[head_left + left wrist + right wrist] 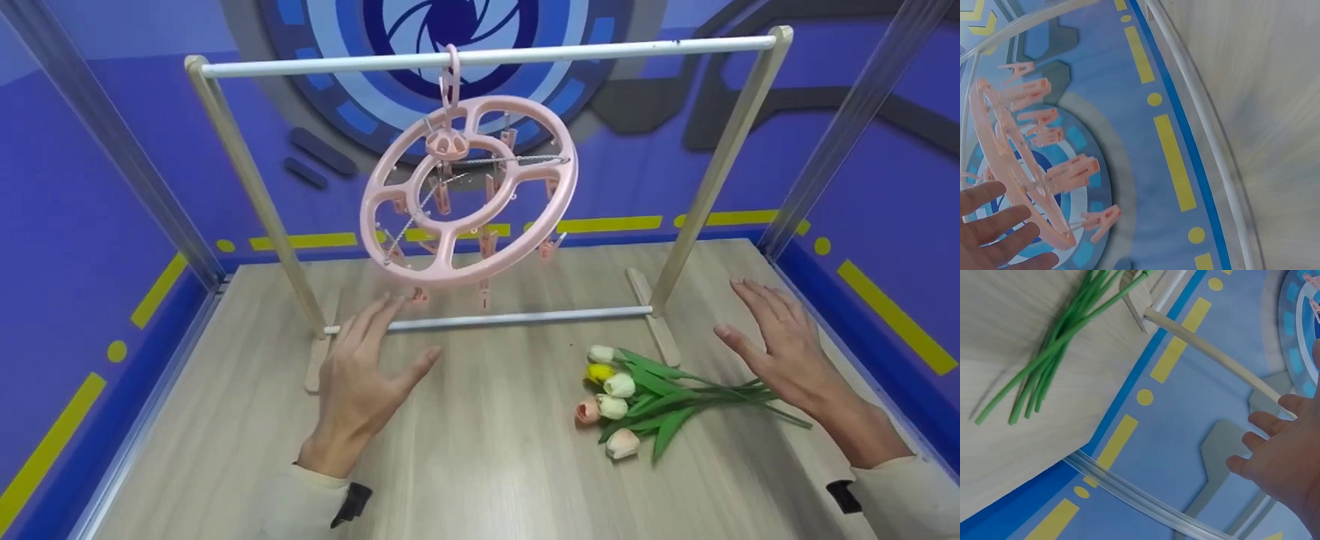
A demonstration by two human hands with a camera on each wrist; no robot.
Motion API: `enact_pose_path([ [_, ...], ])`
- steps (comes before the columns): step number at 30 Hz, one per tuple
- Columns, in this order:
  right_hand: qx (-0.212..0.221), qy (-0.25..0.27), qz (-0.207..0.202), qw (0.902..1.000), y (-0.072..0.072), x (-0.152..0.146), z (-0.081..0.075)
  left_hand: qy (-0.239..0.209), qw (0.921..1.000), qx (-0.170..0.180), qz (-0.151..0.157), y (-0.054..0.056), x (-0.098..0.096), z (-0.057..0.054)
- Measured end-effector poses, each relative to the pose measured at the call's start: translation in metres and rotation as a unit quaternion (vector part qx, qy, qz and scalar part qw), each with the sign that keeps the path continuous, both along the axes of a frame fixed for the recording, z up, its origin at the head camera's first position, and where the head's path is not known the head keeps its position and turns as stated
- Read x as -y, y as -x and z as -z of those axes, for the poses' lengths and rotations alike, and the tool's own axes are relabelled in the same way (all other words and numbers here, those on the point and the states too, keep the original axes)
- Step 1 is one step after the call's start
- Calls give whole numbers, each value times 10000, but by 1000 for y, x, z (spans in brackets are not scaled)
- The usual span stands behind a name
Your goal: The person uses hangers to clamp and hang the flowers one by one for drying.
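A pink round clip hanger (469, 277) hangs tilted by its hook from the top bar of a rack. Pink clothespins (1075, 173) dangle beneath its ring. My left hand (367, 382) is in the air below and left of the ring, fingers extended and holding nothing. Several artificial tulips (660, 397), with white, yellow and peach heads, lie on the table at the right. Above their stems (1055, 354) my right hand (787, 352) hovers, fingers spread, with nothing in it. In the right wrist view the hand and stems are apart.
The rack has a white top bar (337, 64), wooden side posts (712, 172) and a white lower bar (517, 318) close to the table (480, 450). Blue printed walls (97, 172) enclose the table at the back and sides, with metal posts (847, 112) at the corners.
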State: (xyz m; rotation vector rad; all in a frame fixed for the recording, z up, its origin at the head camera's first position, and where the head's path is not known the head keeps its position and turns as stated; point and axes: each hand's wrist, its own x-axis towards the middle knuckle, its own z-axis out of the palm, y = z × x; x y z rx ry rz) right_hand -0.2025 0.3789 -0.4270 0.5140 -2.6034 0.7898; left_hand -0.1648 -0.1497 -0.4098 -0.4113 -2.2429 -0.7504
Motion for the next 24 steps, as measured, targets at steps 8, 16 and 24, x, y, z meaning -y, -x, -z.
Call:
enact_pose_path([
  [8, 194, 112, -83, 9997, -2, -5, 12, -252, 9983, 29, 519, 4, -23, 6],
  [16, 347, 101, -89, 9993, -4, -9, 24, -412, 9947, 37, 937, 11, -44, 9],
  [24, 416, 39, -138, 9990, -5, -13, 34, -734, 9886, 151, 1304, 20, -65, 10],
])
